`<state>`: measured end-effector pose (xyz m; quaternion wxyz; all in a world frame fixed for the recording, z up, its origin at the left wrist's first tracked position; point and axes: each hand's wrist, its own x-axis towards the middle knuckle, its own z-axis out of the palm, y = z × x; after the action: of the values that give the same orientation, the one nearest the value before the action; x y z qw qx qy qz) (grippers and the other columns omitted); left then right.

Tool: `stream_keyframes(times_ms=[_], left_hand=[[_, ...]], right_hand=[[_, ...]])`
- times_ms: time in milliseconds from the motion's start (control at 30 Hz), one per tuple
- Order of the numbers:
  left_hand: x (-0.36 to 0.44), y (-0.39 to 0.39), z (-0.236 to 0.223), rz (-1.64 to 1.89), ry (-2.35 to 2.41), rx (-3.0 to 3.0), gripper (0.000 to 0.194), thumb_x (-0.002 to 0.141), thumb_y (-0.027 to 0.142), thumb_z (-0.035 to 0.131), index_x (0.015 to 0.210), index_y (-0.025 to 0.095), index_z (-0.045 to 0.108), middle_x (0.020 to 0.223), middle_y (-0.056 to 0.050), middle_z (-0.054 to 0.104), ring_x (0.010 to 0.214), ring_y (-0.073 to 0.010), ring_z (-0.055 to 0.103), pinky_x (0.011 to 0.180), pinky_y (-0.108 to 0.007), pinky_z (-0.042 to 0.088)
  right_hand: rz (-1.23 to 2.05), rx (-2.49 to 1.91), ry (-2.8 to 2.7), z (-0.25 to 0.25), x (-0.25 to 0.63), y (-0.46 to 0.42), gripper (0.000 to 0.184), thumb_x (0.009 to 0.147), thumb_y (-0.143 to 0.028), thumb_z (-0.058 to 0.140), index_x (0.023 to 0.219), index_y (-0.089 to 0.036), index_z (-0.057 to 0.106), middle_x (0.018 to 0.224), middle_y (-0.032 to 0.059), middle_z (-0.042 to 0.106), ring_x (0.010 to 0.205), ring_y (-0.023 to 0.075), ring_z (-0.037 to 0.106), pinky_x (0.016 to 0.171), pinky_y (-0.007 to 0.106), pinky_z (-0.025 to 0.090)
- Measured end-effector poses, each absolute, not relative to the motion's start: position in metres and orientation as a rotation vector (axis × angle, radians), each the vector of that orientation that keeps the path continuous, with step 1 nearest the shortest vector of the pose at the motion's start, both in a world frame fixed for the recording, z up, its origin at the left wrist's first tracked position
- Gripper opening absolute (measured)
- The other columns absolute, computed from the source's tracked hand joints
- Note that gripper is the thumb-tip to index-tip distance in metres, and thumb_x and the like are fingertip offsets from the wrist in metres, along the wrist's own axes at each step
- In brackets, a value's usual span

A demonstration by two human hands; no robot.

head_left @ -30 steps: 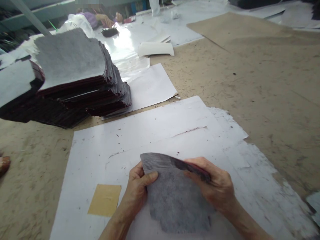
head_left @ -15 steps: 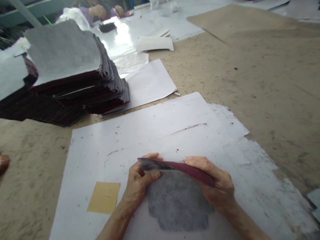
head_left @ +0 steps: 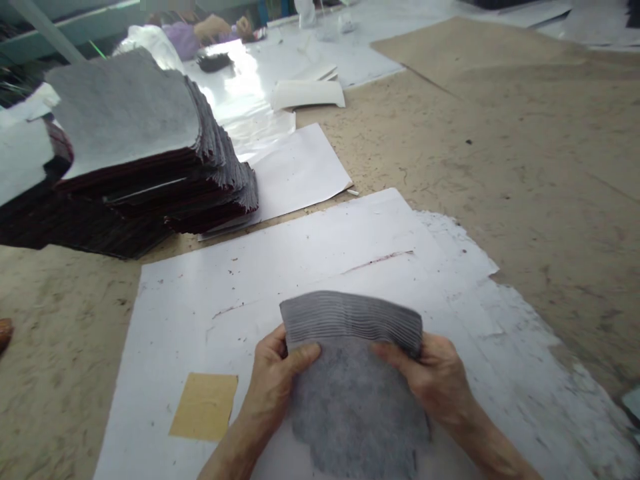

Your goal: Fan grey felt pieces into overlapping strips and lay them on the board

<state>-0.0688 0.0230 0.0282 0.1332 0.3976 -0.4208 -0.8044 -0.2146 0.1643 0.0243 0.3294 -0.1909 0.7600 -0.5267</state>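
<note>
Between my two hands is a grey fabric piece (head_left: pixel 355 393) with a ribbed, pleated-looking upper band. My left hand (head_left: pixel 280 367) grips its left edge, thumb on the near face and fingers behind. On the right edge my right hand (head_left: pixel 430 370) pinches it the same way, its fingers mostly hidden behind the piece. The band bows slightly upward between the hands. Under it lies a large white paper sheet (head_left: pixel 190 320). A yellow square of paper or tape (head_left: pixel 204 407) rests on the sheet, left of my left hand.
A tall stack of grey and dark-red pieces (head_left: pixel 125 113) stands at the left back. Another white sheet (head_left: pixel 305 163) lies beside it, with a curved white card (head_left: pixel 307 95) behind. Brown paper (head_left: pixel 465 47) is at the back right. A co-worker's hand (head_left: pixel 213 28) shows at the far left.
The piece's upper band was bent over showing its maroon side; now it is spread, its grey ribbed face toward me. My right hand has shifted down, its thumb now on the near face.
</note>
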Motion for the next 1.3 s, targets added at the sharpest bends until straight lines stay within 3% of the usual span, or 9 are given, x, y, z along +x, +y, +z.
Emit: stream_keyframes(times_ms=[200, 333, 400, 500, 633, 767, 867, 1100, 1300], left_hand=[[-0.071, 0.021, 0.031, -2.452, -1.212, 1.209, 0.02, 0.069, 0.027, 0.07, 0.084, 0.014, 0.068, 0.078, -0.006, 0.071, 0.07, -0.0194, 0.064, 0.065, -0.028, 0.049], [-0.063, 0.024, 0.031, -1.904, -1.764, 1.024, 0.019, 0.071, 0.027, 0.069, 0.087, 0.018, 0.071, 0.088, -0.004, 0.071, 0.085, -0.0213, 0.064, 0.077, -0.029, 0.049], [-0.06, 0.025, 0.027, -1.81, -1.858, 0.911, 0.021, 0.071, 0.025, 0.069, 0.091, 0.02, 0.072, 0.095, -0.004, 0.071, 0.092, -0.0212, 0.062, 0.084, -0.029, 0.047], [-0.062, 0.024, 0.021, -2.104, -1.613, 1.008, 0.025, 0.071, 0.024, 0.07, 0.095, 0.02, 0.069, 0.093, -0.004, 0.07, 0.085, -0.0188, 0.063, 0.078, -0.028, 0.049], [-0.07, 0.02, 0.02, -2.449, -1.208, 1.104, 0.028, 0.071, 0.027, 0.069, 0.097, 0.016, 0.064, 0.087, -0.005, 0.07, 0.074, -0.0188, 0.065, 0.07, -0.031, 0.051], [-0.067, 0.023, 0.022, -2.065, -1.524, 1.145, 0.023, 0.072, 0.025, 0.069, 0.094, 0.02, 0.068, 0.087, 0.0, 0.071, 0.078, -0.0157, 0.063, 0.074, -0.025, 0.048], [-0.062, 0.027, 0.019, -1.762, -1.727, 1.086, 0.02, 0.072, 0.022, 0.069, 0.092, 0.024, 0.07, 0.089, 0.003, 0.07, 0.085, -0.0137, 0.061, 0.078, -0.021, 0.046], [-0.072, 0.023, 0.016, -2.104, -1.431, 1.146, 0.027, 0.071, 0.023, 0.07, 0.097, 0.019, 0.066, 0.091, -0.001, 0.071, 0.081, -0.0158, 0.064, 0.072, -0.024, 0.051], [-0.067, 0.026, 0.03, -1.96, -1.412, 1.238, 0.027, 0.066, 0.023, 0.074, 0.091, 0.018, 0.068, 0.087, 0.0, 0.072, 0.077, -0.0152, 0.065, 0.07, -0.022, 0.052]], right_hand=[[-1.533, -0.795, 2.014, 0.014, -0.212, 0.166, 0.023, 0.069, -0.027, 0.069, 0.091, -0.024, 0.07, 0.092, 0.0024, 0.07, 0.086, 0.0213, 0.064, 0.081, 0.031, 0.051], [-1.454, -0.341, 1.631, 0.023, -0.222, 0.168, 0.043, 0.068, -0.037, 0.07, 0.108, -0.02, 0.064, 0.092, 0.0044, 0.07, 0.078, 0.0231, 0.066, 0.068, 0.032, 0.054], [-1.446, -0.339, 1.684, 0.023, -0.221, 0.17, 0.036, 0.069, -0.036, 0.069, 0.1, -0.018, 0.066, 0.083, 0.0031, 0.071, 0.07, 0.0223, 0.066, 0.062, 0.031, 0.055], [-1.545, -0.777, 2.044, 0.016, -0.213, 0.172, 0.019, 0.071, -0.028, 0.067, 0.087, -0.021, 0.07, 0.081, 0.0014, 0.071, 0.074, 0.0211, 0.066, 0.07, 0.031, 0.055], [-1.55, -0.881, 2.141, 0.013, -0.211, 0.166, 0.026, 0.068, -0.03, 0.068, 0.092, -0.021, 0.068, 0.089, 0.0039, 0.07, 0.083, 0.022, 0.065, 0.079, 0.034, 0.053], [-1.348, -0.525, 1.886, 0.024, -0.219, 0.158, 0.035, 0.072, -0.042, 0.063, 0.096, -0.016, 0.064, 0.082, 0.0056, 0.07, 0.071, 0.022, 0.066, 0.062, 0.032, 0.055], [-1.323, -0.49, 1.855, 0.025, -0.217, 0.157, 0.028, 0.069, -0.042, 0.065, 0.08, -0.017, 0.064, 0.073, 0.0043, 0.069, 0.065, 0.0214, 0.065, 0.055, 0.029, 0.053], [-1.221, -0.871, 2.277, 0.017, -0.217, 0.156, 0.031, 0.073, -0.045, 0.058, 0.085, -0.017, 0.062, 0.06, 0.0014, 0.062, 0.049, 0.0154, 0.055, 0.048, 0.027, 0.046], [-1.223, -0.563, 2.026, 0.038, -0.219, 0.158, 0.038, 0.065, -0.035, 0.065, 0.098, -0.018, 0.059, 0.073, 0.0011, 0.064, 0.073, 0.0205, 0.062, 0.059, 0.028, 0.051]])
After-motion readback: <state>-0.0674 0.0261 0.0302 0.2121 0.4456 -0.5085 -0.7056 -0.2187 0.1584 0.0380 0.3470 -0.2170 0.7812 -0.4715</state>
